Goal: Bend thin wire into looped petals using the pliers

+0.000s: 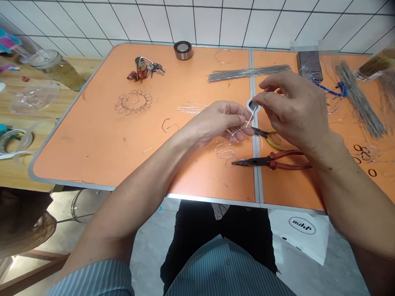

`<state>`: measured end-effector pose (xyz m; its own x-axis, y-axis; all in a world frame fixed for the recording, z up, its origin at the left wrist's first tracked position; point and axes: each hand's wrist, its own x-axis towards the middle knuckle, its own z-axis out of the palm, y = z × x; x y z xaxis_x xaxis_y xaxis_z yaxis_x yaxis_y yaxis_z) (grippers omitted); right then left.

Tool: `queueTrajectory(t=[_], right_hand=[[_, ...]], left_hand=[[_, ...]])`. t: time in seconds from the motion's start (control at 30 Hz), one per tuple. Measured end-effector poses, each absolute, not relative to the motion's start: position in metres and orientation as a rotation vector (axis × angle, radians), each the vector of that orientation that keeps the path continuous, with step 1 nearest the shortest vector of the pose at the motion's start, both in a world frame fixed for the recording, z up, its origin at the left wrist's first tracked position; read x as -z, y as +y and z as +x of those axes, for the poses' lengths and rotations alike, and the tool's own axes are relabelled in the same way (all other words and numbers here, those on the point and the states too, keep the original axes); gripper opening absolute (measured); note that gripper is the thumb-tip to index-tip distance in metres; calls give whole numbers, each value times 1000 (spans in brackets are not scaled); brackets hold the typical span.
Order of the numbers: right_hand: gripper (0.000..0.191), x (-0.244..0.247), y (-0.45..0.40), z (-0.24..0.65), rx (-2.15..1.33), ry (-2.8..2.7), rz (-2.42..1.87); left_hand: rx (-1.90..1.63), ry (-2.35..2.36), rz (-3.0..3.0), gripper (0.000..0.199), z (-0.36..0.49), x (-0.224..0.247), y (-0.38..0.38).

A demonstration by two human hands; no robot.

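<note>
My left hand is closed in a pinch around a piece of thin wire bent into loops, which hangs below the fingers. To its right, my right hand pinches a straight silvery wire that slants down to the left hand's fingertips. Just beneath the hands lie long-nose pliers with red handles, tips pointing left. Pliers with yellow handles lie partly hidden behind my right hand. Several short straight wires rest behind my left wrist.
A finished-looking ring of wire loops lies left on the orange table. Behind are keys, a tape roll and a wire bundle. At right are a phone, another wire bundle and a drink glass.
</note>
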<state>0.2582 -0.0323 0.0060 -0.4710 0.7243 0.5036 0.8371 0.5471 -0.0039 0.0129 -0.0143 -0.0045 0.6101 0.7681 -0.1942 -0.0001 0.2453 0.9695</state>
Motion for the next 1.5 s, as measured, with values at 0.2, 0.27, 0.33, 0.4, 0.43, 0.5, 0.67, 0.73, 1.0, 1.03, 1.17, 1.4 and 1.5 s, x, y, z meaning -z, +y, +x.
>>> queueTrajectory(t=[0.2,0.27,0.33,0.4,0.43,0.5,0.67,0.73,1.0,1.03,1.17,1.4,1.5], right_hand=[[56,-5,-31,260,369,-2342,-1288],[55,-5,-32,259,372,-2341,-1288],[54,-6,-33,259,370,-2341,-1280],[53,-6,-33,259,371,-2346,-1283],[52,-5,-33,260,375,-2348,-1285],[49,-2,-30,261,389,-2343,-1276],[41,11,-15,267,515,-2285,-1124],[40,13,-12,268,538,-2279,-1099],[45,1,-19,260,570,-2324,-1322],[45,0,-19,259,560,-2320,-1343],[44,0,-19,259,548,-2308,-1363],[48,-4,-22,256,550,-2341,-1405],[48,-6,-24,254,476,-2347,-1460]], left_hand=[[-586,745,1177,21,9,7,-12],[-569,729,1172,25,8,8,-11],[-558,713,1169,26,8,8,-11],[-559,705,1167,27,7,8,-11],[-561,703,1166,26,7,8,-11],[-562,702,1169,26,7,8,-11],[-563,740,1176,25,7,7,-12],[-572,763,1170,22,8,6,-12],[-574,799,1157,20,10,2,-14],[-571,788,1160,20,10,2,-14],[-566,752,1168,23,10,5,-13],[-574,803,1165,22,11,1,-15],[-563,797,1167,22,10,1,-15]])
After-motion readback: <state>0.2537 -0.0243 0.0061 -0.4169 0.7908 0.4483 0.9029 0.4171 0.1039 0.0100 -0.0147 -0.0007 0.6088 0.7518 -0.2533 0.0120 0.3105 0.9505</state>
